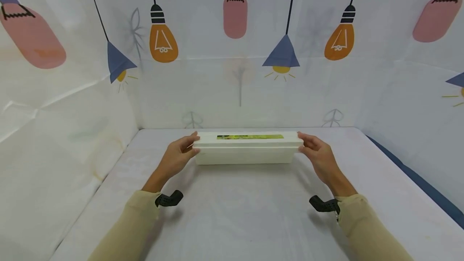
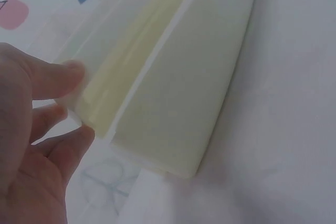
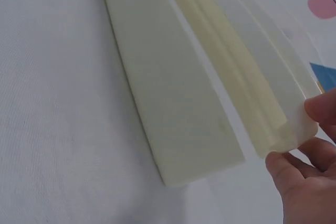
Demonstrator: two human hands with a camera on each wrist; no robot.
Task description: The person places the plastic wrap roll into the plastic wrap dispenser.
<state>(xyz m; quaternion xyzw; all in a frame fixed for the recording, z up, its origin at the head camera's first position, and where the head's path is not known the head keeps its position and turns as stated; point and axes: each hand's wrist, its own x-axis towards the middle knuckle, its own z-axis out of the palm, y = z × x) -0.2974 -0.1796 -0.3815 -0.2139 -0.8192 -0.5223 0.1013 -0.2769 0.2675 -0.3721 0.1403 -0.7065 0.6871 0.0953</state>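
A long cream plastic box (image 1: 244,157) stands crosswise at the back of the table. Its lid (image 1: 253,141) bears a narrow yellow-green label strip (image 1: 250,137). At the lid's left end, my left hand (image 1: 175,157) pinches it between thumb and fingers; my right hand (image 1: 321,159) does the same at the right end. Both wrist views show a thin pale gap between the lid (image 2: 123,66) and the box body (image 3: 168,93), with the lid's yellowish front band tilted over it. The inside of the box is hidden.
The table (image 1: 243,212) has a white covering and ends at a white back sheet (image 1: 203,92) printed with hanging lamps and bulbs. Similar sheets rise at both sides. A dark blue strip (image 1: 417,176) runs along the right edge. Black straps (image 1: 169,199) sit at both wrists.
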